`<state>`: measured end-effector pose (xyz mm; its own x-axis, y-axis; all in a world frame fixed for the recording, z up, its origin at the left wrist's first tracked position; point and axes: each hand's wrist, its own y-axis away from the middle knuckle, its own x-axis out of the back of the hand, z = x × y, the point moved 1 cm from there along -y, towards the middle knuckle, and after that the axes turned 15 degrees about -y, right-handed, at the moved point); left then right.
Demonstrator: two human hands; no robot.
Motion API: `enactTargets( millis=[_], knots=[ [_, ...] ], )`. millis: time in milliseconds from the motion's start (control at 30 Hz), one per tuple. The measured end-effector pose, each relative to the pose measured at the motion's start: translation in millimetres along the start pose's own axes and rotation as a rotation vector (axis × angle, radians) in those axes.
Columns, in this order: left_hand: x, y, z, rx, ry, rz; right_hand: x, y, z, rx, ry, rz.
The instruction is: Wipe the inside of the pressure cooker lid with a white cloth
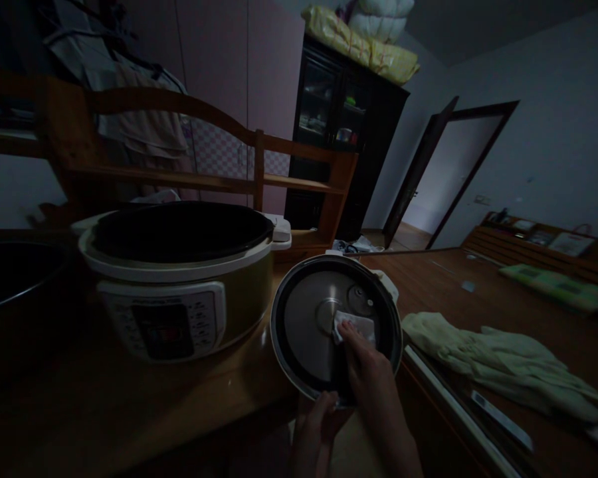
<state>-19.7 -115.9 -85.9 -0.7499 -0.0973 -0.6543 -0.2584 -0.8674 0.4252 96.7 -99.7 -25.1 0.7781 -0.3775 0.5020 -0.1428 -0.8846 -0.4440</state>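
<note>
A round cooker lid point(299, 318) stands tilted up with its metal inner face toward me. My left hand point(319, 421) grips its lower rim, thumb on the near side. Against the inner face, right of centre, my right hand point(366, 355) presses a folded white tissue point(359, 325) under its fingers. To the left sits the cooker body point(246, 292), greenish with a white rim, its top uncovered and dark inside. A control panel point(164, 328) with a small display is on its front.
The cooker stands on a wooden desk point(219, 392) with a wooden shelf point(209, 176) behind it. A dark pot point(20, 279) is at the far left. On the right, a pale green garment point(488, 352) and a remote control point(501, 419) lie on a brown bed surface point(428, 279).
</note>
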Motion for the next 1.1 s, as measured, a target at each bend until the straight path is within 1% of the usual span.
enactTargets(
  millis=[100, 200, 300, 367, 433, 567, 633, 800, 867, 933, 1033, 1100],
  knots=[
    [1, 0, -3, -0.003, 0.023, -0.03, 0, 2, -16, -0.067, -0.07, 0.003],
    [3, 0, -4, 0.005, 0.032, -0.055, 2, -3, -27, -0.101, -0.169, 0.064],
    [4, -3, -5, -0.002, 0.028, -0.101, 3, -8, -27, -0.125, -0.21, 0.176],
    [5, -4, -5, -0.019, 0.02, -0.128, 3, -9, -24, -0.129, -0.19, 0.208],
    [6, -5, -6, -0.041, 0.01, -0.138, 3, -9, -21, -0.103, -0.166, 0.165],
    [6, -4, -6, -0.042, -0.015, -0.104, 3, -3, -19, -0.022, -0.168, 0.036],
    [5, -2, -5, -0.043, -0.031, -0.099, 4, 0, -18, -0.024, -0.193, 0.04],
    [3, 1, -2, -0.051, -0.058, -0.112, 11, 2, -16, -0.033, -0.235, 0.11],
    [3, 1, -1, -0.054, -0.059, -0.113, 15, 1, -16, 0.005, -0.18, 0.14],
    [2, 0, -1, -0.059, -0.047, -0.105, 21, 1, -19, 0.073, -0.046, 0.196],
    [0, -1, 0, -0.062, 0.005, -0.109, 32, 2, -27, 0.158, 0.196, 0.336],
    [0, -2, 1, -0.063, 0.035, -0.129, 39, 3, -34, 0.172, 0.248, 0.409]
  ],
)
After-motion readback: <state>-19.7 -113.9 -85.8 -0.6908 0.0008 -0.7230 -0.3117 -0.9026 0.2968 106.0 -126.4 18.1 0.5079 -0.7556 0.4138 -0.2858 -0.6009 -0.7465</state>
